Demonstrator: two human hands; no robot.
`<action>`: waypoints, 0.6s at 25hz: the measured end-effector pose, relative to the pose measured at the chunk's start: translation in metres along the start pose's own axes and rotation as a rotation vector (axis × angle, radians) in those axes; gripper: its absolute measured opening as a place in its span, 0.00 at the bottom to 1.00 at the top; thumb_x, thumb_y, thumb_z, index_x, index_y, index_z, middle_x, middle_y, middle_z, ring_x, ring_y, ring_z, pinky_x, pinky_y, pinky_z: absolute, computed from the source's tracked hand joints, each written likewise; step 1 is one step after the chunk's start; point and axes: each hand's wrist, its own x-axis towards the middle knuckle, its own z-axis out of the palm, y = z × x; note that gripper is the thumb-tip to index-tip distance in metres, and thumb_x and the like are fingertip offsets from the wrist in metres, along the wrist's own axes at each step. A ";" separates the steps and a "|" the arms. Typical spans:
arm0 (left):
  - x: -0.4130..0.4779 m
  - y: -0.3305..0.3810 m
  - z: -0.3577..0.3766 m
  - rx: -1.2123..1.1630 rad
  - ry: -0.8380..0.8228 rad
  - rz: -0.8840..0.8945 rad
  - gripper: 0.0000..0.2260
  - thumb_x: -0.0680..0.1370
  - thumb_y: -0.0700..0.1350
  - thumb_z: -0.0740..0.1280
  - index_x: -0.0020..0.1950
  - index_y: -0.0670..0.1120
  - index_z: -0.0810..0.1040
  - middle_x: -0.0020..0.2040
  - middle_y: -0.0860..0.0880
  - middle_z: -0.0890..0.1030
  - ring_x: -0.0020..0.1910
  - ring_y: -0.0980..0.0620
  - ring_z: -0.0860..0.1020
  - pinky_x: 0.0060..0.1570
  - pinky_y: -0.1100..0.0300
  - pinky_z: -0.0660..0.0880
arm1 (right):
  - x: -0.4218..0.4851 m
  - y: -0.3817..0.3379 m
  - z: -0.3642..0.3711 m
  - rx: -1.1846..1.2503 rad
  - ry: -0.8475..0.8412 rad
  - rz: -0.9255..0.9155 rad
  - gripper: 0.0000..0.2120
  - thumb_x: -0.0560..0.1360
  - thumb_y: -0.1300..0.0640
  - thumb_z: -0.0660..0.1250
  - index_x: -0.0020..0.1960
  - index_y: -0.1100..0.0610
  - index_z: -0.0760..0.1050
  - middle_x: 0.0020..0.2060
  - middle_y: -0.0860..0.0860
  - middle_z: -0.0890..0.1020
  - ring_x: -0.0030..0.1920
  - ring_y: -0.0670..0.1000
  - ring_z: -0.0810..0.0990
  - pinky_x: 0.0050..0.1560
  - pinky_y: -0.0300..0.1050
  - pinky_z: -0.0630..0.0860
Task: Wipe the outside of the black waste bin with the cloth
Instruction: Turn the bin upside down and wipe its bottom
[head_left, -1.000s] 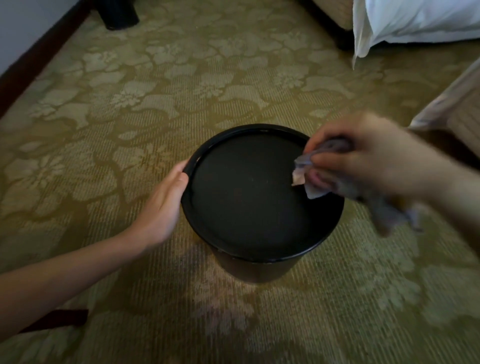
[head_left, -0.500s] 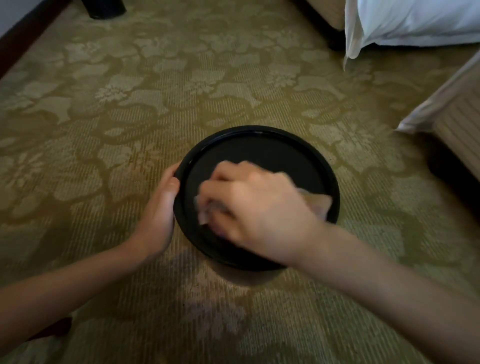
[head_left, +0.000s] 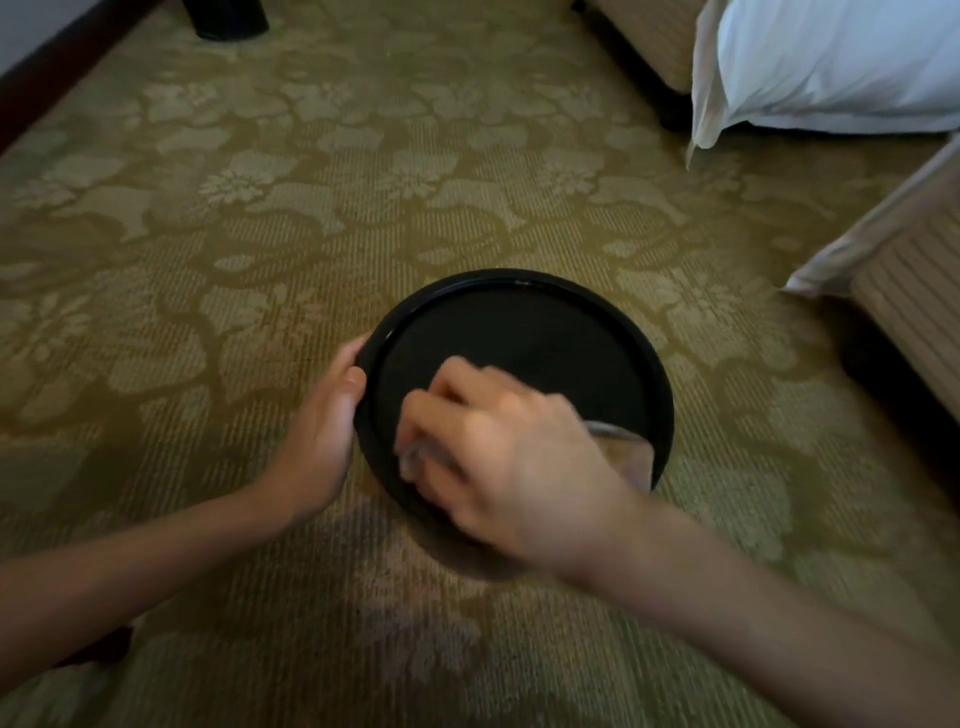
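The left hand (head_left: 322, 431) lies against the left side of the black waste bin (head_left: 519, 322), fingers mostly straight and the thumb up at the rim. It grips nothing, and is likely there as a brace so the light bin does not slide on the carpet (head_left: 260, 234) while it is rubbed. The right hand (head_left: 509, 447), blurred by motion, has its fingers curled round a bunched grey cloth (head_left: 623, 454) and presses it onto the bin's flat upward face, low and centre in the frame. One corner of the cloth sticks out to the right of the wrist. The bin stands just below the middle of the frame and seems to be turned upside down, its closed base showing as a dark disc with a raised edge, probably so the underside can be wiped. Its side walls are mostly hidden from above. White bedding (head_left: 831, 62) hangs in the upper right.
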 end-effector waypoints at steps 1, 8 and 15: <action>0.001 0.000 -0.001 0.013 -0.002 -0.005 0.15 0.79 0.57 0.54 0.63 0.63 0.73 0.62 0.54 0.79 0.64 0.51 0.76 0.62 0.50 0.72 | 0.009 0.021 0.000 -0.059 0.028 0.046 0.10 0.78 0.49 0.63 0.57 0.49 0.74 0.53 0.51 0.74 0.53 0.55 0.76 0.38 0.51 0.76; 0.000 0.008 0.000 0.160 -0.038 0.053 0.16 0.79 0.59 0.49 0.65 0.66 0.68 0.63 0.59 0.76 0.64 0.58 0.73 0.60 0.58 0.71 | 0.036 0.052 0.004 -0.203 0.121 0.371 0.11 0.79 0.51 0.63 0.60 0.52 0.73 0.56 0.53 0.72 0.58 0.57 0.74 0.40 0.49 0.69; 0.003 0.008 -0.007 0.360 -0.032 0.086 0.17 0.78 0.60 0.47 0.65 0.65 0.65 0.65 0.56 0.73 0.65 0.62 0.70 0.66 0.51 0.69 | -0.011 0.063 -0.055 1.254 0.244 0.436 0.08 0.76 0.65 0.65 0.51 0.60 0.81 0.46 0.54 0.85 0.46 0.47 0.83 0.49 0.39 0.79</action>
